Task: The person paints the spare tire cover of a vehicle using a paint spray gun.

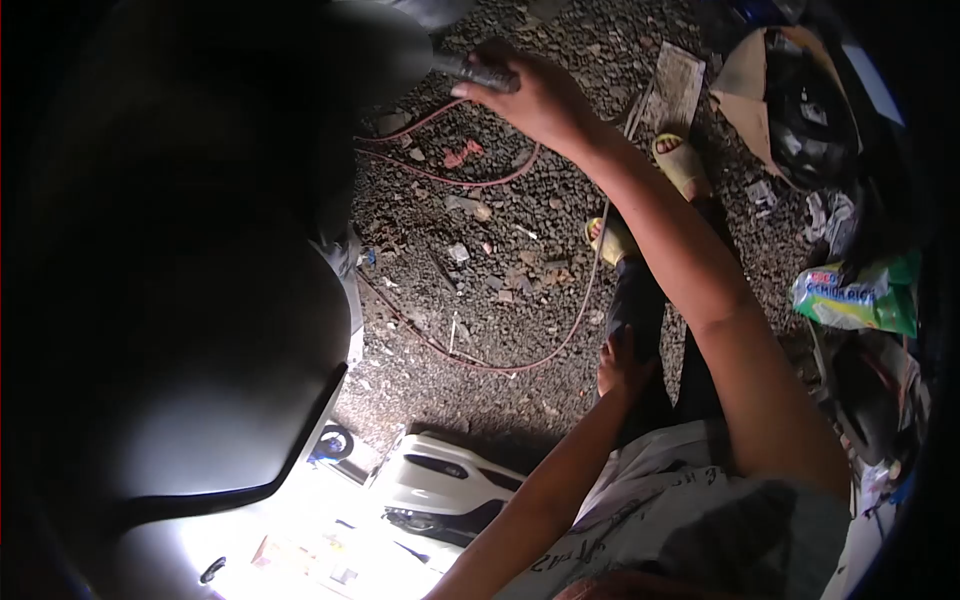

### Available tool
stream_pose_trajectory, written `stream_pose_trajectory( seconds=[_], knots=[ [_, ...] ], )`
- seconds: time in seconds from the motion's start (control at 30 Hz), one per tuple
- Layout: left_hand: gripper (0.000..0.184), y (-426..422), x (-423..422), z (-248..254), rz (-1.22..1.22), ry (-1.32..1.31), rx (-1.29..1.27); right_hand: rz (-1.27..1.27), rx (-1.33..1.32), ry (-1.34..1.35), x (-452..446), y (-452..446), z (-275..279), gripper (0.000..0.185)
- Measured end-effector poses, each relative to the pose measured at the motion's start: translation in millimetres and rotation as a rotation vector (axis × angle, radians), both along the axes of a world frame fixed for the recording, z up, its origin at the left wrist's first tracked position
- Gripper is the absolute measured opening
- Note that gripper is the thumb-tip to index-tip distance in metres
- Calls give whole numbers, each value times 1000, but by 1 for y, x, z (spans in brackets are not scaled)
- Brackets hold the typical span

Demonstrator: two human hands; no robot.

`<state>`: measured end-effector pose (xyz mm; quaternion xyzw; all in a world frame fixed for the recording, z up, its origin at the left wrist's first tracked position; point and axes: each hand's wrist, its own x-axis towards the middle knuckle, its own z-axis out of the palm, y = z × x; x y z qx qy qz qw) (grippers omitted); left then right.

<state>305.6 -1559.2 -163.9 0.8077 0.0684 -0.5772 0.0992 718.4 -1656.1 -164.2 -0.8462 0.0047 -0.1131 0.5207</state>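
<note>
My right hand (540, 100) reaches toward the top centre, its fingers closed round a dark, cylindrical handle (485, 74). The handle's far end meets a large dark shape with a smooth curved surface (220, 430), which fills the left side. Lower down, my left hand (622, 365) rests on the dark trouser leg (640, 300) near the knee, holding nothing, with its fingers apart. A thin reddish hose (490, 368) loops over the gravel between my arms and the dark shape.
White panelled object (440, 480) and a brightly lit surface (330, 560) lie low. Feet in yellowish footwear (682, 168) stand on gravel (540, 290). Right: an open cardboard box (745, 95), a green packet (860, 295) and mixed litter. A flat board (675, 90) lies above.
</note>
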Motion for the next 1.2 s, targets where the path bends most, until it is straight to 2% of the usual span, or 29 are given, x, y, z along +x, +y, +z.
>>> stream_pose_trajectory(
  seconds=[0.1,0.13,0.33,0.53,0.63,0.8,0.87,0.97,1.07,1.17,1.2],
  knots=[
    [96,0,1,0,38,0,-11,165,158,86,-22,22,-20,35],
    [96,-2,4,0,37,23,-4,169,138,-20,-23,33,-34,36],
    [98,-4,5,-2,9,105,61,450,121,235,-46,50,-51,44],
    [96,-2,-3,-3,5,71,25,165,209,-39,-52,71,-80,43],
    [96,-3,0,0,-12,90,22,152,279,5,-57,88,-95,41],
    [96,-1,-5,-6,-18,130,42,348,294,95,-87,125,-114,37],
    [96,-2,-1,-3,24,166,34,421,301,65,-105,128,-99,36],
    [96,-8,8,3,37,174,54,374,329,-177,-120,133,-93,24],
    [96,-9,14,7,64,176,42,477,285,-40,-114,115,-74,25],
    [93,-8,16,8,99,184,39,339,299,-76,-101,93,-60,29],
    [92,-7,15,10,99,158,32,293,229,-63,-99,87,-56,32]
  ],
)
